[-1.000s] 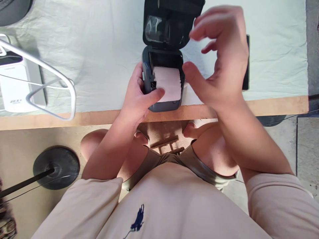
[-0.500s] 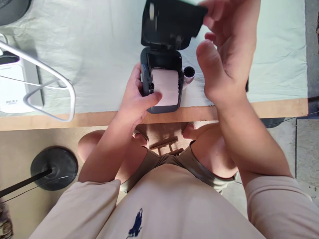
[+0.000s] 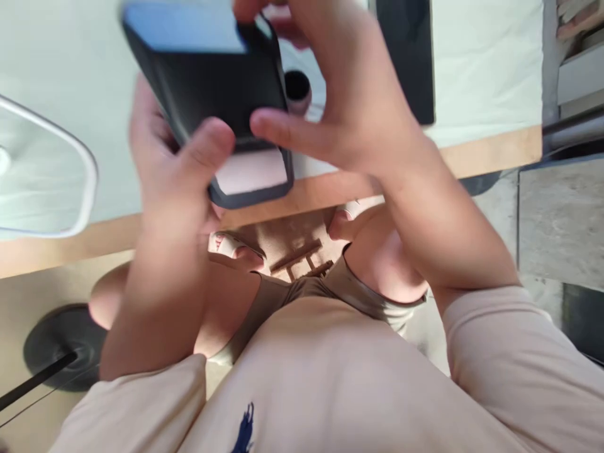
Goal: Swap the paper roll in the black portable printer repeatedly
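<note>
A dark portable label printer (image 3: 221,94) is held up over the table's front edge, slightly blurred. Its black lid is now swung down over the body, with a bluish sheen at the far end. A strip of the white paper roll (image 3: 252,171) shows at the near end. My left hand (image 3: 174,157) wraps around the printer's left side, thumb lying on top. My right hand (image 3: 330,94) is at the right side, its thumb pressed on the lid and its fingers curled at the far right corner. Whether the lid is fully latched cannot be told.
Behind the printer stands a small white cylinder (image 3: 298,94) with a dark top. A black flat panel (image 3: 406,63) lies farther right on the pale cloth (image 3: 486,75). At left is a white looped frame (image 3: 89,182). A black round base (image 3: 61,346) stands on the floor.
The printer's lid has swung from standing open to down over the paper roll. My right hand has moved left onto the printer. The printer appears larger, and the view has shifted.
</note>
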Tool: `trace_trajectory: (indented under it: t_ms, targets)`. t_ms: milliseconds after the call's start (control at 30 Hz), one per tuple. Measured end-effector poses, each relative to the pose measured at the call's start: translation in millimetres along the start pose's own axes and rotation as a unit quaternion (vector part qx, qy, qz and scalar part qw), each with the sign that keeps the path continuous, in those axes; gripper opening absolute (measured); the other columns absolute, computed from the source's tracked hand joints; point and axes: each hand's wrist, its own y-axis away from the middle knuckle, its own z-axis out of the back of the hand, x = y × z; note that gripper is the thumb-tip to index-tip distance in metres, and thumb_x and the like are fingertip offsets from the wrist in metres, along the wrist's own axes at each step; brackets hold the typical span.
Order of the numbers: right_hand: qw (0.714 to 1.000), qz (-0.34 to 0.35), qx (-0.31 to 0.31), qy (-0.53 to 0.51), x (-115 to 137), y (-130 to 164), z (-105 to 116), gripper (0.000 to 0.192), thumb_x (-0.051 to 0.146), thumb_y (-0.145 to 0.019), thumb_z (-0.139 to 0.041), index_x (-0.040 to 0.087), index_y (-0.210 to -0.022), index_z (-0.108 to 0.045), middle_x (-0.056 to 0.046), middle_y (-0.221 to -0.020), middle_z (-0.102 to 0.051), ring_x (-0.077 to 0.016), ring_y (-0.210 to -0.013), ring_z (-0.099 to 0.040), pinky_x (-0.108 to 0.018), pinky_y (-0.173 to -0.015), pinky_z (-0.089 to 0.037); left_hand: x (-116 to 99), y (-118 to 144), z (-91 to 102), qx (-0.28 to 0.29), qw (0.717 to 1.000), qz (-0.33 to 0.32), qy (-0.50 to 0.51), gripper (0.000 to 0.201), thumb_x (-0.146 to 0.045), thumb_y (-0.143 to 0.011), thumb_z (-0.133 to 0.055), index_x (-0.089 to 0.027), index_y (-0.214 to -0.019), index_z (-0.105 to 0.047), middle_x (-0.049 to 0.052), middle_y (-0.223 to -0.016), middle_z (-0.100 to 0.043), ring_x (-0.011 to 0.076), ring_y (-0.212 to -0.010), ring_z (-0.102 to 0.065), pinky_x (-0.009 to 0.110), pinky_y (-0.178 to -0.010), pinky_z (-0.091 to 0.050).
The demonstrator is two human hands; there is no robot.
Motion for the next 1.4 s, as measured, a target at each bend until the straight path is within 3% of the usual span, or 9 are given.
trace_trajectory:
  t_ms: [33, 133, 500, 700, 800, 967, 1100, 1267, 1400]
  targets:
    - [1.0, 0.008, -0.001, 0.001, 3.3, -0.3, 0.0, 0.045, 0.06, -0.094, -0.057, 0.021, -0.116, -0.051, -0.01, -0.127, -0.061, -0.0247, -0.124, -0.061, -0.044, -0.115, -0.052, 1.9, -1.8, 5.1, 0.051, 0.997, -0.019, -0.058, 0.053, -0.018, -0.084, -0.089, -0.022, -0.129, -0.062, 0.005, -0.115, -0.076, 0.032, -0.113, -0.075, 0.044, -0.1, -0.063]
    - [0.998, -0.059, 0.015, -0.005, 16.2, 0.5, 1.1, 0.03, 0.049, -0.093, -0.06, 0.027, -0.11, -0.048, -0.009, -0.124, -0.062, -0.0249, -0.128, -0.06, -0.04, -0.11, -0.054, 6.0, -9.6, 18.3, 0.093, 0.983, -0.057, -0.151, 0.042, -0.037, -0.087, -0.087, -0.023, -0.122, -0.068, 0.005, -0.114, -0.077, 0.0277, -0.108, -0.075, 0.038, -0.09, -0.063]
    - [0.993, -0.111, 0.021, 0.01, 22.8, 4.0, -3.1, 0.034, 0.052, -0.088, -0.067, 0.031, -0.106, -0.049, -0.007, -0.114, -0.067, -0.0287, -0.107, -0.066, -0.039, -0.072, -0.05, 8.5, -13.7, 30.4, 0.094, 0.975, -0.07, -0.189, 0.047, -0.044, -0.078, -0.091, -0.032, -0.119, -0.07, 0.004, -0.107, -0.075, 0.0334, -0.117, -0.072, 0.036, -0.078, -0.063]
    - [0.998, -0.059, -0.028, 0.017, 16.0, 10.7, -6.0, 0.028, 0.041, -0.091, -0.068, 0.029, -0.109, -0.049, -0.008, -0.132, -0.066, -0.0263, -0.125, -0.064, -0.04, -0.089, -0.054, 10.7, -12.5, 14.9, 0.027, 0.989, -0.064, -0.127, 0.04, -0.066, -0.092, -0.067, -0.032, -0.112, -0.073, 0.007, -0.117, -0.075, 0.0347, -0.141, -0.057, 0.047, -0.101, -0.06]
    - [0.996, -0.037, -0.064, 0.056, 15.9, 11.3, -4.3, 0.02, 0.039, -0.093, -0.064, 0.029, -0.106, -0.053, -0.011, -0.13, -0.066, -0.0254, -0.13, -0.061, -0.041, -0.095, -0.054, 7.0, -8.5, 7.9, -0.003, 0.992, -0.072, -0.105, 0.026, -0.052, -0.101, -0.06, -0.032, -0.109, -0.073, 0.004, -0.11, -0.074, 0.0305, -0.139, -0.057, 0.042, -0.104, -0.057]
    - [0.995, -0.057, -0.041, 0.07, 20.4, 8.9, -1.4, 0.029, 0.026, -0.084, -0.066, 0.031, -0.109, -0.053, -0.009, -0.129, -0.066, -0.0247, -0.125, -0.061, -0.041, -0.095, -0.055, 1.9, -9.3, 10.9, 0.024, 0.993, -0.069, -0.087, 0.021, -0.042, -0.101, -0.062, -0.028, -0.111, -0.074, 0.005, -0.107, -0.073, 0.0298, -0.135, -0.059, 0.036, -0.1, -0.056]
    - [0.996, -0.063, -0.016, 0.058, 23.4, 6.5, -2.8, 0.038, 0.025, -0.076, -0.072, 0.03, -0.109, -0.053, -0.01, -0.127, -0.066, -0.0258, -0.12, -0.062, -0.04, -0.086, -0.057, 1.9, -14.2, 15.6, 0.013, 0.996, -0.052, -0.071, 0.017, -0.033, -0.101, -0.06, -0.029, -0.11, -0.074, 0.004, -0.098, -0.072, 0.0261, -0.115, -0.066, 0.035, -0.088, -0.057]
    - [0.995, -0.073, -0.011, 0.071, 26.1, 3.4, -2.4, 0.04, 0.022, -0.075, -0.073, 0.031, -0.108, -0.052, -0.009, -0.128, -0.067, -0.0275, -0.119, -0.063, -0.043, -0.097, -0.056, 0.8, -17.1, 19.7, 0.006, 0.997, -0.037, -0.073, 0.018, -0.021, -0.099, -0.059, -0.027, -0.106, -0.075, 0.001, -0.085, -0.067, 0.0167, -0.07, -0.056, 0.03, -0.064, -0.048]
    - [0.993, -0.071, -0.017, 0.089, 28.5, 4.0, -2.7, 0.038, 0.026, -0.077, -0.074, 0.032, -0.106, -0.052, -0.006, -0.129, -0.067, -0.0277, -0.125, -0.062, -0.042, -0.101, -0.055, 1.2, -14.4, 14.8, -0.01, 0.996, -0.04, -0.084, 0.012, -0.032, -0.102, -0.062, -0.028, -0.105, -0.073, 0.001, -0.091, -0.068, 0.0175, -0.081, -0.061, 0.029, -0.073, -0.05]
